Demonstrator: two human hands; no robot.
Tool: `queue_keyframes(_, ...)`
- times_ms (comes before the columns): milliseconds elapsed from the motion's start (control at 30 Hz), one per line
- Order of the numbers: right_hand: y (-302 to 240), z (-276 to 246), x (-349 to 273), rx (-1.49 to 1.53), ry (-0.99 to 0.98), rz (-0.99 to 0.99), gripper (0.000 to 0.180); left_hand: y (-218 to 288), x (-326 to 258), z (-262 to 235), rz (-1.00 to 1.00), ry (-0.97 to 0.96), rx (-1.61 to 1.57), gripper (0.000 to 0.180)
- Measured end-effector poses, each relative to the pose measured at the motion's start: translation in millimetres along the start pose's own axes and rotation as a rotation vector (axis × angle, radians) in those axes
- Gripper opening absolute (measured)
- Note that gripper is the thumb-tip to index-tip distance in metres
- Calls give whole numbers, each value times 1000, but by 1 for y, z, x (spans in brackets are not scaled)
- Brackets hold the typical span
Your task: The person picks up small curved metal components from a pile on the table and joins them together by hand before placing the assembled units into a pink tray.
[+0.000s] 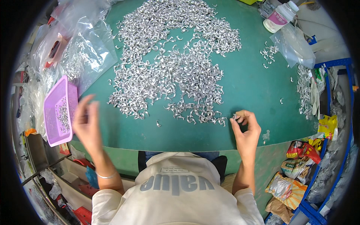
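Observation:
A wide heap of small curved silvery metal pieces [168, 71] lies spread over the green table [180, 137]. At the heap's near right edge, my right hand [247, 131] pinches one small curved metal piece [235, 116] between thumb and fingertips. My left hand [87, 125], smeared by motion, is beside the purple plastic basket [72, 95] at the table's left edge. Its thumb and forefinger stand apart, and nothing shows between them. More metal pieces [63, 118] lie inside the basket, which is tilted toward me.
Clear plastic bags [90, 48] cover the far left. A white bottle with a pink label [280, 17] stands at the far right, near a smaller scatter of pieces [269, 53]. Another strip of pieces [303, 92] runs along the right edge. A blue rack [347, 123] stands beyond, with colourful packages [287, 189] below.

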State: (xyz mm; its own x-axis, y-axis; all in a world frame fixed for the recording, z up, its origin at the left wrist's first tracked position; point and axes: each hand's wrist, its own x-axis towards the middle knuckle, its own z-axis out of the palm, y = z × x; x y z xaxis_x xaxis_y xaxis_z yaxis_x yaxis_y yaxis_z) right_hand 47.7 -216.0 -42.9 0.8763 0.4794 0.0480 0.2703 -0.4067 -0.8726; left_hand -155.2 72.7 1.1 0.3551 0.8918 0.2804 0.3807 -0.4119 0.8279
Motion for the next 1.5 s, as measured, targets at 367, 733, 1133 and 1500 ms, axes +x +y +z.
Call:
queue_keyframes(367, -37, 28, -26, 1059, -202, 276, 27, 79, -88, 103, 81, -842, -482, 28)
queue_keyframes(733, -41, 28, -25, 1476, -501, 470, 12, 69, -86, 99, 496, -666, -537, 25)
queue_keyframes(1133, -47, 23, -22, 1036, -359, 284, 19, 73, -83, 96, 447, -693, -576, 24)
queue_keyframes(1500, -67, 15, -9, 22, -56, -413, 19, 74, -73, 92, -149, -985, -681, 13)
